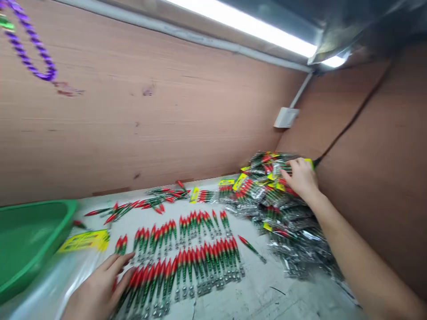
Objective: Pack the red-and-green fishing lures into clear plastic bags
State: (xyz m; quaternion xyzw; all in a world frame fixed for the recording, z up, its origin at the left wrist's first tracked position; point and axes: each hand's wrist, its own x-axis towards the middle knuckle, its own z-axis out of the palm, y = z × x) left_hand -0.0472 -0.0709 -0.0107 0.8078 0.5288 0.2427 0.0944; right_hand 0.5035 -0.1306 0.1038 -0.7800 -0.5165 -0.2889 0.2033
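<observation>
Slim pointed red-and-green pieces, which look like fishing floats (213, 262), lie side by side in two slanting rows on the pale tabletop. My left hand (96, 284) is at the left end of the front row, thumb and forefinger apart, with a bit of red showing between them. At the far right, my right hand (302, 180) reaches over a heap of clear packets (283, 213) with yellow labels and the same pieces inside. Its fingers are spread and touch or hover just above the heap; which of these I cannot tell. Motion blurs both hands a little.
A green basin (40, 249) stands at the left, beside clear plastic bags with a yellow header (85, 241). Loose floats (123, 211) lie scattered along the back wall. One single float (251, 248) lies right of the rows. A dark cable (353, 118) runs down the right wall.
</observation>
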